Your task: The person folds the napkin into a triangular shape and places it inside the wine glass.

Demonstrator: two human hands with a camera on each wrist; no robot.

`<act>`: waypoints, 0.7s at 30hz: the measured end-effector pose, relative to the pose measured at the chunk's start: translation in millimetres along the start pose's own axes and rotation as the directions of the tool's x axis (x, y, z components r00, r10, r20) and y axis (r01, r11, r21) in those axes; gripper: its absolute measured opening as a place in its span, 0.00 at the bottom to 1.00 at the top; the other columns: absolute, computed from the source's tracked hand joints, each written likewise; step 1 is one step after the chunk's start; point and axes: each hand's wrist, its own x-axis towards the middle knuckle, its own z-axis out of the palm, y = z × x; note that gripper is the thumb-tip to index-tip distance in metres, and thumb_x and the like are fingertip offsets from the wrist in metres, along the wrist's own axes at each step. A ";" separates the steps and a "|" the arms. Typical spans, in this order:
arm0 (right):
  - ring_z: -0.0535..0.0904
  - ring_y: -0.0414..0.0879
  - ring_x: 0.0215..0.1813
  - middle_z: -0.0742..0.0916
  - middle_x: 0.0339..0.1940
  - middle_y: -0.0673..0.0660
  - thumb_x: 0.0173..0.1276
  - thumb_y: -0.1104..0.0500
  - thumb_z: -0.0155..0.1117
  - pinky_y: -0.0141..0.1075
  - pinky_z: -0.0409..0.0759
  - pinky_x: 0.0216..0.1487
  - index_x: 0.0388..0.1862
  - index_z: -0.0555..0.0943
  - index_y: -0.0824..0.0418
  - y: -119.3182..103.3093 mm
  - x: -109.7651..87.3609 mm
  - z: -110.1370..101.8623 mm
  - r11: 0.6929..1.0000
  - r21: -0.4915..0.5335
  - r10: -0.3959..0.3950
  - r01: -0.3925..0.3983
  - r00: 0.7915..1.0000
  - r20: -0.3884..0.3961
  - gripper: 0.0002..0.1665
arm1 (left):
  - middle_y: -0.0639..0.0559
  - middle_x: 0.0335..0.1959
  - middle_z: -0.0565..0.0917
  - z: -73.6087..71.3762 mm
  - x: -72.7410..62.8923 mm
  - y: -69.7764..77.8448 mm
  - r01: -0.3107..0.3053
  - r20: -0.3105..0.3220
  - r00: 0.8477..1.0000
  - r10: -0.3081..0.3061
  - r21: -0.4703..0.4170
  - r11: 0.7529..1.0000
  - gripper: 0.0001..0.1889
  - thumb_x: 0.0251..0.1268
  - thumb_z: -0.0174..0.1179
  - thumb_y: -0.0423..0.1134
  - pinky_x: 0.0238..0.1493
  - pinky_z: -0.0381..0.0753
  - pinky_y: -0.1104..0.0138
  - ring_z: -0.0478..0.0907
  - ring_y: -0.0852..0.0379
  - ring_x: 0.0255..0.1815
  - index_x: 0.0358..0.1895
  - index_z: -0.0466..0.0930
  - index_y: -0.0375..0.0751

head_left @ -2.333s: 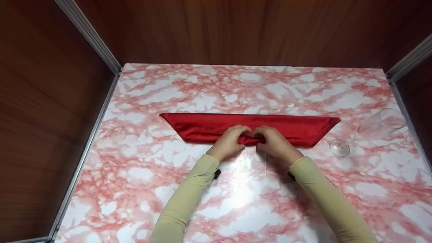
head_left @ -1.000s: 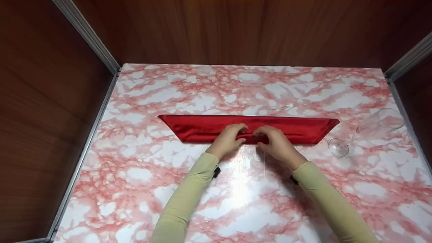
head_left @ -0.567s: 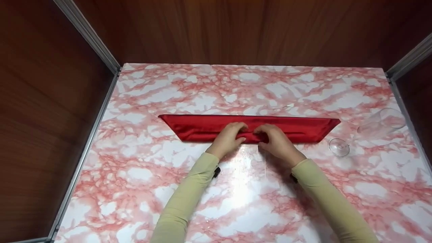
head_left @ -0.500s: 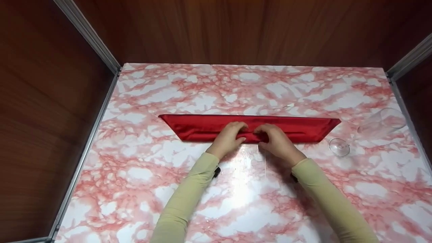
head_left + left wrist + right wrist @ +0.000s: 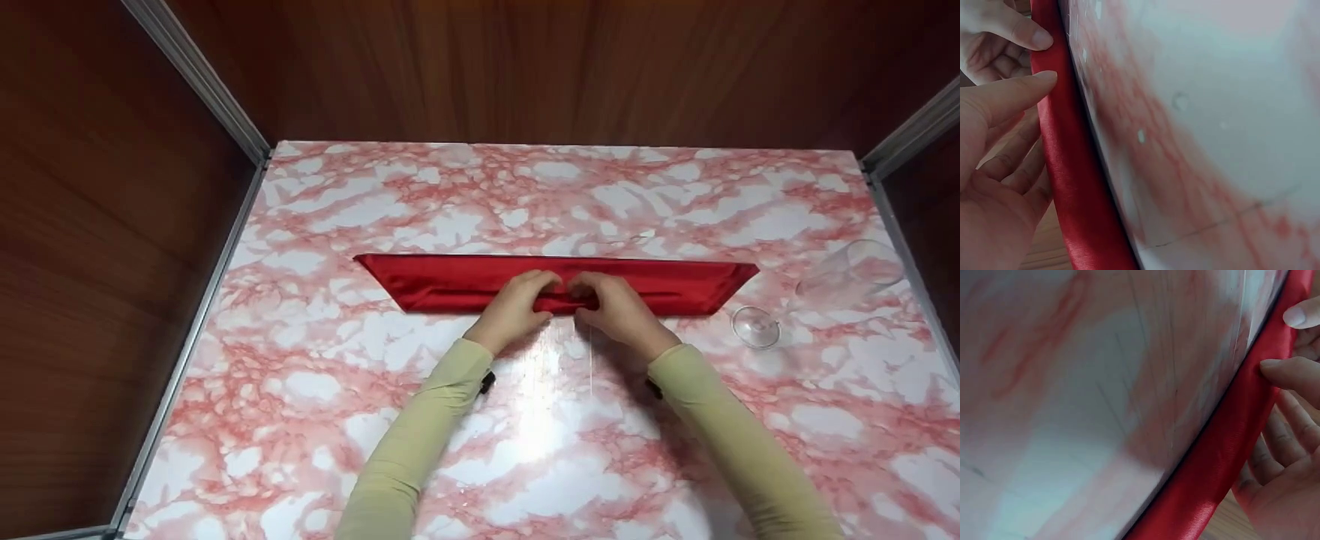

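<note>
A red satin cloth (image 5: pixel 450 270), folded into a long strip with slanted ends, lies across the middle of the table. My left hand (image 5: pixel 517 304) pinches its near edge left of centre. Just to the right, my right hand (image 5: pixel 619 307) pinches the same edge, a small gap between the two. In the left wrist view my left thumb (image 5: pixel 1022 93) presses the rolled red edge, its fingers behind the fold. The right wrist view has my right thumb (image 5: pixel 1292 374) on that edge too, the fingers curled behind it. The far fingertips are partly hidden by cloth.
Right of the cloth is a clear stemmed glass, its round base (image 5: pixel 756 328) close to the cloth's right end and its bowl (image 5: pixel 847 274) farther right. Dark wood panels (image 5: pixel 562 75) wall the back and sides of the pink-and-white marbled table (image 5: pixel 315 420).
Both hands have shifted slightly away from the body with the near edge of the cloth. That edge is straighter and the strip a little narrower on the right. The glass stays put.
</note>
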 end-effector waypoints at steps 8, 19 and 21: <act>0.79 0.51 0.44 0.84 0.40 0.58 0.57 0.72 0.67 0.45 0.78 0.47 0.49 0.80 0.65 -0.5 0.1 -4.1 1.000 0.008 0.013 -0.013 1.000 0.003 0.19 | 0.47 0.50 0.79 0.5 0.5 0.2 0.013 0.004 1.000 -0.013 -0.005 1.000 0.22 0.56 0.66 0.26 0.58 0.69 0.66 0.73 0.54 0.55 0.55 0.76 0.39; 0.78 0.52 0.49 0.84 0.44 0.59 0.58 0.71 0.67 0.45 0.76 0.51 0.49 0.81 0.66 -0.5 -1.3 -2.8 1.000 0.013 -0.016 0.016 0.999 -0.039 0.18 | 0.48 0.46 0.80 -0.3 1.7 -1.9 -0.013 0.012 1.000 0.012 0.032 0.999 0.20 0.61 0.63 0.28 0.55 0.71 0.67 0.74 0.55 0.52 0.57 0.75 0.40; 0.77 0.52 0.51 0.83 0.46 0.59 0.57 0.72 0.66 0.46 0.74 0.54 0.48 0.81 0.66 -1.2 -2.8 -2.5 0.999 0.006 -0.041 0.042 0.996 -0.079 0.18 | 0.48 0.46 0.81 -0.4 2.5 -3.1 -0.014 0.011 1.000 0.014 0.039 0.999 0.19 0.61 0.63 0.28 0.55 0.71 0.68 0.75 0.56 0.51 0.57 0.75 0.40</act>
